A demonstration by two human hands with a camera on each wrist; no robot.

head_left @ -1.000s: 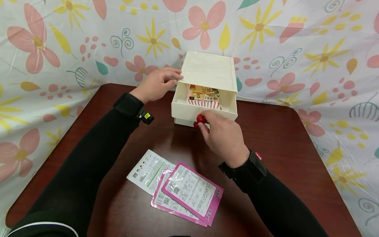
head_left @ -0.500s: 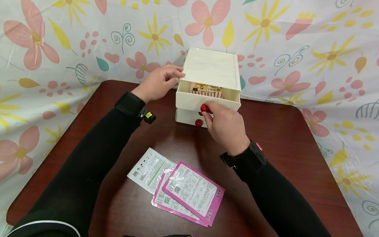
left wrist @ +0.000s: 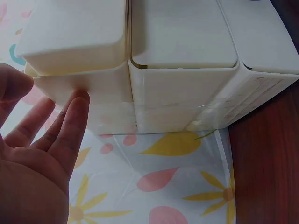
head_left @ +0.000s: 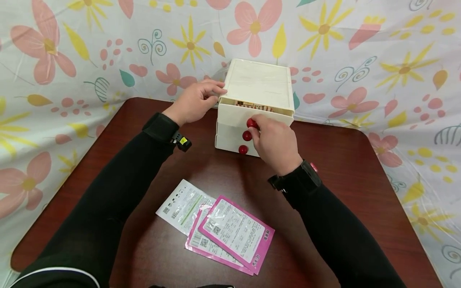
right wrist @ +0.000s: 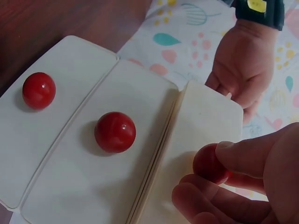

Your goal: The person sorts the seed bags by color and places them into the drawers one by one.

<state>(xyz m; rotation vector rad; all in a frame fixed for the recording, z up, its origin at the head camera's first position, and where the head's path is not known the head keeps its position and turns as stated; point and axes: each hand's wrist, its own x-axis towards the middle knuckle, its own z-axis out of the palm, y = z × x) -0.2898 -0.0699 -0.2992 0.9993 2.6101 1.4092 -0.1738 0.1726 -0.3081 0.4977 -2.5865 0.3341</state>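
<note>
A cream drawer box [head_left: 259, 82] with three stacked drawers stands at the back of the table. My right hand [head_left: 275, 142] pinches the red knob [right wrist: 209, 163] of the top drawer [right wrist: 205, 114] between thumb and fingers. That drawer sticks out a little, and a striped, patterned item [head_left: 253, 106] shows in the gap under the box top. The two lower red knobs [right wrist: 115, 132] sit on drawers that are pushed in. My left hand [head_left: 196, 100] touches the box's upper left side with fairly straight fingers [left wrist: 70, 126].
Several flat packets lie on the dark wood table [head_left: 335, 192] in front of the box: a white packet [head_left: 183, 206] and overlapping pink-edged packets [head_left: 237, 232]. A flower-printed cloth [head_left: 144, 40] hangs right behind the box.
The top drawer has slid back into the box with my right hand on its knob, covering most of the striped item. My left hand stays at the box's side.
</note>
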